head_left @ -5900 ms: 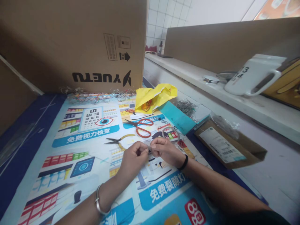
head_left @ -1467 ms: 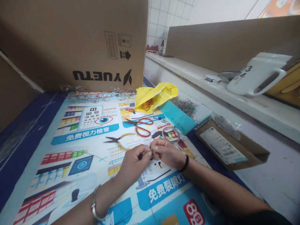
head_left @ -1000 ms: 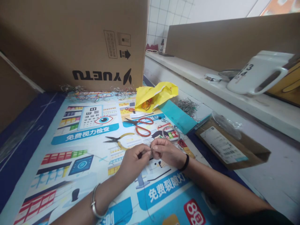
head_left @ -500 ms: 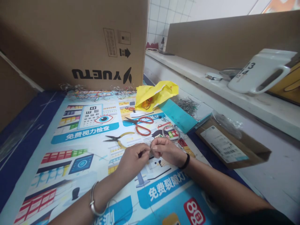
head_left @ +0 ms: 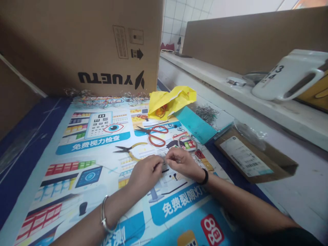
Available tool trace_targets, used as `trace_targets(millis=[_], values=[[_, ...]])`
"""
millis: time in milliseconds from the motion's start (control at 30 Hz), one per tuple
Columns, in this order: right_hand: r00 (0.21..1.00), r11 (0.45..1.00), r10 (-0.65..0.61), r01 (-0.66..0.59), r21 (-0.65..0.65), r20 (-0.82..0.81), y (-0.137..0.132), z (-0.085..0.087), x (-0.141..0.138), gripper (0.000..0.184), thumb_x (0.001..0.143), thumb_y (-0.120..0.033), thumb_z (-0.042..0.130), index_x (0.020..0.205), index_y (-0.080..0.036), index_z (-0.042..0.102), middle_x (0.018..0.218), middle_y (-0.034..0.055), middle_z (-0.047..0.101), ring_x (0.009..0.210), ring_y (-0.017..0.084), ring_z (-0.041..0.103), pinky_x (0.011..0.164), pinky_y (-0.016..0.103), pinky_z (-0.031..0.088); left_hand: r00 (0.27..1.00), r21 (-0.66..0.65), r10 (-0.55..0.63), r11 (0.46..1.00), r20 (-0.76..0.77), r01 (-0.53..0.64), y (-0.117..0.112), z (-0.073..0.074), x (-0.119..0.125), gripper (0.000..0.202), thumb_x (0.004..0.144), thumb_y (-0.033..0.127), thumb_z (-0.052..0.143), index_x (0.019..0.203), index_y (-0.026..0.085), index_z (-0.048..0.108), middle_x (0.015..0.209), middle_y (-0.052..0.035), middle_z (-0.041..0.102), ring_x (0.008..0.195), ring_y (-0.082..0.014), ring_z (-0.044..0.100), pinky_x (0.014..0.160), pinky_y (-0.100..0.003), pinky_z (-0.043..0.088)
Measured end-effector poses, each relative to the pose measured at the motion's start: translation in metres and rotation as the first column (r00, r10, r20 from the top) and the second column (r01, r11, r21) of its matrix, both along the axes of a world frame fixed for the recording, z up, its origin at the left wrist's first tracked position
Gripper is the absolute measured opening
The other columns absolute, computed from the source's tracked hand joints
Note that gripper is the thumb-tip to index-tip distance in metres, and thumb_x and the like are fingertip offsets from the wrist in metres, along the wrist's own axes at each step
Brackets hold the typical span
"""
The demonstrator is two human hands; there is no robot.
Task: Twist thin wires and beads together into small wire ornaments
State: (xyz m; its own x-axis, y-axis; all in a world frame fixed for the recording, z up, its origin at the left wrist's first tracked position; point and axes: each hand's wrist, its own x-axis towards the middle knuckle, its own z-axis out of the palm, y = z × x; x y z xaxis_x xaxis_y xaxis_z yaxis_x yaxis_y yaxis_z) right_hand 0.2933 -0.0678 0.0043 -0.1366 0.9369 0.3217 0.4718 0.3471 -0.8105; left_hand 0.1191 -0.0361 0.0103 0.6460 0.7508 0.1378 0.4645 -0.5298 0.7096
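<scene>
My left hand, with a silver bangle on its wrist, is closed in a pinch over the printed sheet. Its fingertips nearly meet those of my right hand, which wears a dark band and is also pinched. Whatever lies between the fingers is too small to make out; a thin strand may run there. Just beyond the left hand lie yellow-handled pliers, jaws pointing left. Red-handled scissors rest farther back, blades spread a little. A clear ring-shaped coil sits behind the right hand.
A large cardboard box stands at the back, with tangled wire pieces along its foot. A yellow bag, a wire heap and a brown paper package lie rightward. A white mug stands on the ledge.
My right hand's fingertips have shifted slightly and its fingers have loosened a bit. My left hand has turned a little, staying close to it. The camera view has shifted slightly.
</scene>
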Motion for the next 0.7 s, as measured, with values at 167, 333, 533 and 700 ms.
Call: trace_targets(millis=[167, 333, 533, 700], values=[[0.993, 0.985, -0.039, 0.019, 0.173, 0.115, -0.004, 0.003, -0.003, 0.010, 0.073, -0.011, 0.056, 0.067, -0.018, 0.055, 0.061, -0.0014, 0.051, 0.059, 0.011, 0.048, 0.056, 0.023, 0.038, 0.994, -0.072, -0.008, 0.997, 0.111, 0.016, 0.002, -0.005, 0.002, 0.016, 0.079, 0.015, 0.044, 0.072, 0.019, 0.058, 0.072, 0.0004, 0.060, 0.071, -0.0139, 0.055, 0.067, -0.025, 0.040], [0.994, 0.983, -0.029, 0.009, 0.184, 0.105, -0.005, 0.006, -0.002, 0.007, 0.074, -0.012, 0.059, 0.071, -0.018, 0.056, 0.063, -0.0011, 0.052, 0.060, 0.011, 0.049, 0.057, 0.024, 0.039, 0.966, -0.179, 0.019, 0.983, 0.258, 0.028, 0.008, -0.011, 0.000, 0.013, 0.081, 0.018, 0.048, 0.078, 0.019, 0.061, 0.077, 0.0004, 0.063, 0.075, -0.0133, 0.057, 0.070, -0.024, 0.042], [0.995, 0.981, -0.023, 0.003, 0.196, 0.099, -0.006, 0.010, -0.001, 0.005, 0.078, -0.014, 0.057, 0.077, -0.018, 0.060, 0.067, 0.0004, 0.056, 0.064, 0.012, 0.052, 0.060, 0.025, 0.042, 0.952, -0.222, 0.034, 0.974, 0.304, 0.037, 0.011, -0.015, 0.000, 0.013, 0.081, 0.019, 0.051, 0.081, 0.019, 0.063, 0.082, -0.0004, 0.064, 0.079, -0.0135, 0.058, 0.075, -0.026, 0.043], [0.995, 0.975, -0.054, 0.033, 0.221, 0.088, -0.006, 0.009, -0.001, 0.005, 0.079, -0.017, 0.058, 0.076, -0.018, 0.060, 0.070, 0.0019, 0.060, 0.068, 0.013, 0.054, 0.064, 0.026, 0.044, 0.948, -0.241, 0.044, 0.970, 0.315, 0.035, 0.011, -0.014, 0.000, 0.012, 0.079, 0.020, 0.052, 0.081, 0.020, 0.064, 0.081, -0.0003, 0.065, 0.078, -0.0138, 0.058, 0.076, -0.026, 0.043]])
